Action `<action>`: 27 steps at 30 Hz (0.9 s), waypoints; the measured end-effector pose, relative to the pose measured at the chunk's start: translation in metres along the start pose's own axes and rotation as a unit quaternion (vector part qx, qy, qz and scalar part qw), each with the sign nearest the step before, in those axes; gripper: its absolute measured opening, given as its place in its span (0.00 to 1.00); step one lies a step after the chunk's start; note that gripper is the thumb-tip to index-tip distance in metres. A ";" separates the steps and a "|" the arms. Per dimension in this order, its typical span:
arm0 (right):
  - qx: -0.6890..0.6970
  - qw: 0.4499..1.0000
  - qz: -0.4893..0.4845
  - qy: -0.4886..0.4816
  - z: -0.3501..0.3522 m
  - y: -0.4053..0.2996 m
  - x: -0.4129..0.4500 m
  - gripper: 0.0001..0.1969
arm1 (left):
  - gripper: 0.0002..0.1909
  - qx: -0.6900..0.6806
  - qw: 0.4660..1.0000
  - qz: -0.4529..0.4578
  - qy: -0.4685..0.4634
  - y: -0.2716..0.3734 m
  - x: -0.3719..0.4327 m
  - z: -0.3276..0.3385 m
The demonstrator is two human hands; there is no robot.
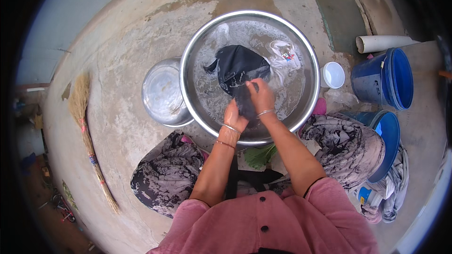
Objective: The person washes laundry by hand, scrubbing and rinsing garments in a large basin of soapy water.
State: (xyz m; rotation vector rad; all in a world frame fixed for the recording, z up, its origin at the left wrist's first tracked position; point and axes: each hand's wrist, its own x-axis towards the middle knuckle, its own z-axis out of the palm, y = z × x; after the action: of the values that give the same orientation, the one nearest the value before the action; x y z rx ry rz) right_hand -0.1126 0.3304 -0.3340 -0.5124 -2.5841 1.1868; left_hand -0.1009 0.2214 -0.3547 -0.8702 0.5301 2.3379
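A wide metal basin [314,60] of soapy water stands on the floor before me. Black cloth [240,63] lies bunched in the water, bulging above the surface. My left hand [235,117] grips a dark strip of that cloth near the basin's front side. Just above and to the right, my right hand [260,95] pinches the same part, slightly blurred. Whether the strip belongs to the larger bunch or is a separate piece I cannot tell. Beside the black cloth, a white garment [282,58] with a small coloured print floats at the right.
An upturned metal bowl [166,91] sits against the basin's left side. Rightward stand a small white tub [333,74], a blue bucket [374,77] and another blue bucket [390,141]. A white pipe [383,43] lies behind them. Far left rests a straw broom [86,137]. Green leaves [259,155] lie below the basin.
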 end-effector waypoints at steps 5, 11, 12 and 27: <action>0.095 0.966 0.017 -0.241 -0.033 0.074 0.019 0.14 | 0.16 0.071 0.996 0.043 0.024 -0.002 -0.007 0.025; 0.207 0.877 0.032 -0.432 -0.048 0.030 0.015 0.42 | 0.32 0.138 0.986 0.091 0.007 -0.012 -0.008 0.019; 0.132 0.900 0.019 -0.414 -0.050 0.019 0.009 0.48 | 0.29 0.133 0.988 0.071 -0.009 -0.012 -0.008 0.021; 0.179 0.829 -0.067 -0.526 -0.093 -0.086 -0.040 0.36 | 0.36 -0.015 0.987 0.010 -0.158 0.043 0.007 -0.012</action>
State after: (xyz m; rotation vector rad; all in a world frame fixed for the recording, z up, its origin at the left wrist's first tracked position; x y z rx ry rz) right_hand -0.0604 0.3253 -0.2123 0.5946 -2.9202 2.2904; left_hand -0.1272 0.1855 -0.3616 -0.4926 0.3719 2.4433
